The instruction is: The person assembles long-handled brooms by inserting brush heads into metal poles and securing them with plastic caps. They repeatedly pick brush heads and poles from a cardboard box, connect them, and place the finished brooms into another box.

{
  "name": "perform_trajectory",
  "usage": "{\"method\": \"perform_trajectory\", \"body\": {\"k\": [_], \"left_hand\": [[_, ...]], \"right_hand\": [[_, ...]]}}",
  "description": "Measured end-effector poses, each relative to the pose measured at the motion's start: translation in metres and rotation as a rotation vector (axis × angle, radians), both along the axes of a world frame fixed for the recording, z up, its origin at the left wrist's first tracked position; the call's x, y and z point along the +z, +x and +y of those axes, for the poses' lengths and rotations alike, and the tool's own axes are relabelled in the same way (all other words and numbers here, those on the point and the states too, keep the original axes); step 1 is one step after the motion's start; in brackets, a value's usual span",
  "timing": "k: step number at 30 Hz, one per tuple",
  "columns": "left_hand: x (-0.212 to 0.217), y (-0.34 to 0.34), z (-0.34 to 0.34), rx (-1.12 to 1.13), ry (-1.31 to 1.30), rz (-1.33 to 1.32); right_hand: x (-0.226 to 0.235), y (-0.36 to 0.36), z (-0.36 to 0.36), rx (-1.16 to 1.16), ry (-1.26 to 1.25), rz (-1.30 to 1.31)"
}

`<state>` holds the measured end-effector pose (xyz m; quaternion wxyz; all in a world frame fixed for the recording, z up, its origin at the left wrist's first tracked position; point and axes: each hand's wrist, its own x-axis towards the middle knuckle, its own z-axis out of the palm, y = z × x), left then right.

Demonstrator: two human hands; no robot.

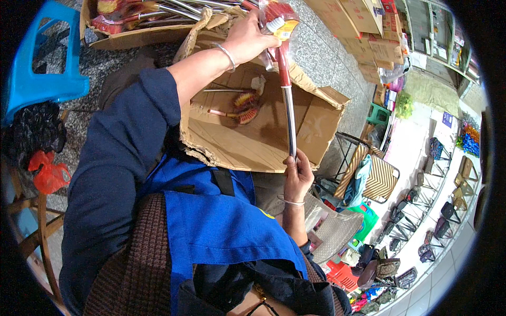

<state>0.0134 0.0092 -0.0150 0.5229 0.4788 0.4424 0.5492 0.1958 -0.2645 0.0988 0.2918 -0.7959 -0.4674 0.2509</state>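
Note:
A long-handled brush (285, 68) spans both of my hands, its red head wrapped in clear plastic with a yellow label and its handle red, then silver. My left hand (245, 39) is closed around the wrapped head at the top. Lower down, my right hand (299, 178) grips the end of the silver handle. Beneath the brush stands an open cardboard box (221, 150) with torn flaps. Inside it lie a few loose brushes (243, 108) with red and yellow bristles.
Another cardboard box (142, 38) at the upper left holds several similar brushes. A blue plastic stool (74, 84) and a black bag (36, 131) are at the left. Stacked cartons (363, 42), a folding chair (387, 181) and shelves of bags stand to the right.

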Motion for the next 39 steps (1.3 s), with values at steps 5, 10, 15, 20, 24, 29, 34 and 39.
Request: {"method": "perform_trajectory", "body": {"k": [5,10,15,20,24,29,34,39], "left_hand": [[0.01,-0.007,-0.001,-0.14,-0.041,-0.091],[0.018,-0.014,-0.004,-0.296,-0.105,-0.378],[0.026,-0.017,-0.006,-0.324,-0.116,-0.355],[0.019,-0.003,-0.01,-0.144,0.02,-0.114],[0.008,0.003,-0.007,-0.09,0.088,-0.004],[0.016,-0.003,-0.006,-0.168,0.097,-0.109],[0.03,-0.011,-0.013,-0.357,-0.044,-0.39],[0.023,-0.005,-0.013,-0.212,0.028,0.086]], "right_hand": [[0.013,0.002,0.003,-0.147,-0.228,0.649],[0.018,0.004,0.003,-0.122,-0.402,1.342],[0.016,-0.005,0.004,-0.122,-0.395,1.196],[0.007,-0.011,0.013,-0.007,-0.074,0.283],[-0.001,-0.014,0.017,0.049,0.126,-0.278],[0.01,-0.01,0.018,-0.12,-0.171,0.625],[0.021,-0.005,0.023,-0.153,-0.386,1.452],[0.006,-0.017,0.026,-0.019,-0.182,0.416]]}}
